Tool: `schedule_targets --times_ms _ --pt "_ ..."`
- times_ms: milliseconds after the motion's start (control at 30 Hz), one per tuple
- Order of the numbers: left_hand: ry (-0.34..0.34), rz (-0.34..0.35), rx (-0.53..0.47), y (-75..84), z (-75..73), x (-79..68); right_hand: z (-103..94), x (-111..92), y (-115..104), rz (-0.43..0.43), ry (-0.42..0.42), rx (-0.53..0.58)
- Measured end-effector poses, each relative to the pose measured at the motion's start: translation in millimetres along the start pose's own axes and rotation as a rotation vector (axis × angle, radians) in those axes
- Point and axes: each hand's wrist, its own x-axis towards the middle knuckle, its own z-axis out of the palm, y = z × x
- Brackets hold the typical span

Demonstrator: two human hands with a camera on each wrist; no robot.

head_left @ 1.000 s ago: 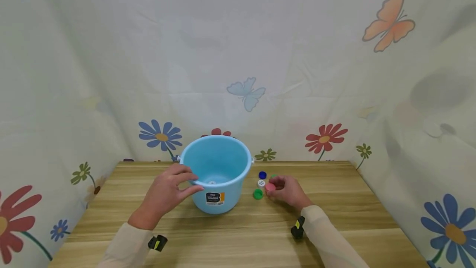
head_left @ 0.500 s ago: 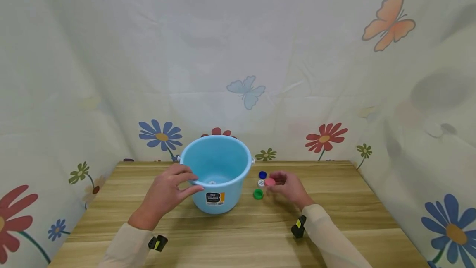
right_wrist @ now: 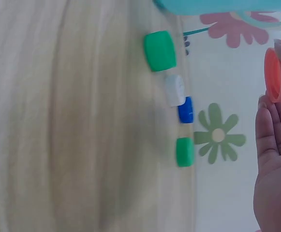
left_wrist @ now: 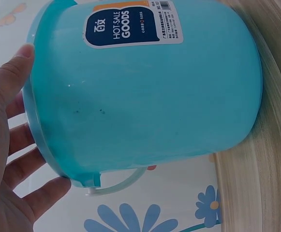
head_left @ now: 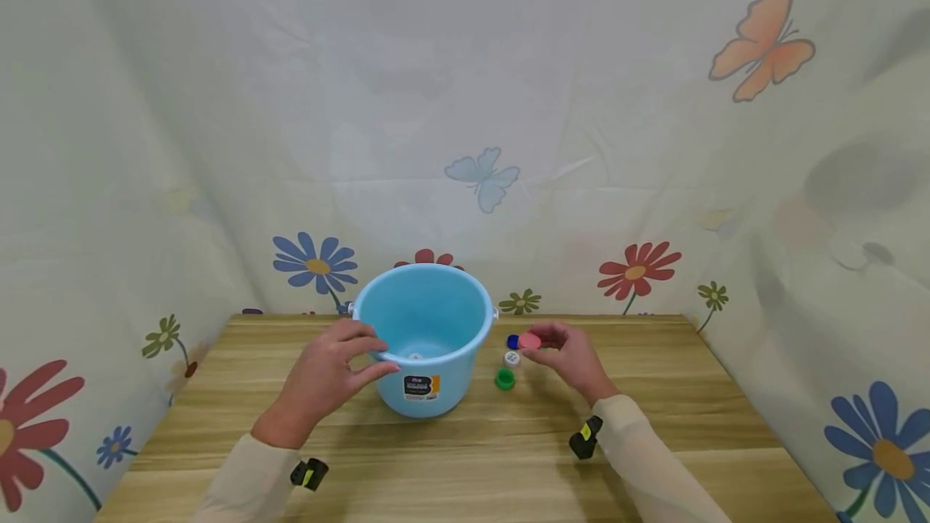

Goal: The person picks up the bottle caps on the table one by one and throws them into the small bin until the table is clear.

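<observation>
My left hand (head_left: pixel 320 374) holds the near-left rim of a light blue plastic bucket (head_left: pixel 456 378); the thumb is outside, the other fingers reach over the edge. The bucket stands upright on the wooden table. Between thumb and fingers, my right hand (head_left: pixel 576 361) pinches a pink bottle cap (head_left: pixel 529 341), raised above the tabletop in the right wrist view. Beside it on the table lie a blue cap (head_left: pixel 512 341), a white cap (head_left: pixel 512 359) and a green cap (head_left: pixel 504 378). A second green cap (right_wrist: pixel 184 152) shows in the right wrist view, mostly hidden by the hand from above.
The wooden table (head_left: pixel 436 466) ends at a pale curtain (head_left: pixel 407 119) printed with flowers and butterflies, which also hangs along both sides. On the bucket's front is a label (head_left: pixel 421 387). Its white handle (left_wrist: pixel 123 184) hangs behind it.
My right hand has lifted the pink cap from among the other caps and moved it slightly up and away, now overlapping the blue cap. The left hand and bucket stay put.
</observation>
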Motion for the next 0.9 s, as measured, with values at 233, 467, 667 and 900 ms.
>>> schedule_targets --times_ms 233,467,667,900 --pt "-0.005 -0.008 -0.004 1.1 0.0 0.5 -3.9 1.0 -10.4 -0.040 -0.005 0.003" --pt "-0.014 -0.015 0.000 2.7 -0.1 0.4 -6.3 1.0 -19.2 -0.088 -0.014 0.008" --pt "-0.013 -0.024 0.001 3.8 -0.7 0.3 -8.6 1.2 -30.6 -0.119 -0.013 0.011" --pt "-0.006 -0.016 0.012 4.6 -2.5 1.3 -11.0 4.8 -42.1 -0.126 -0.012 0.027"
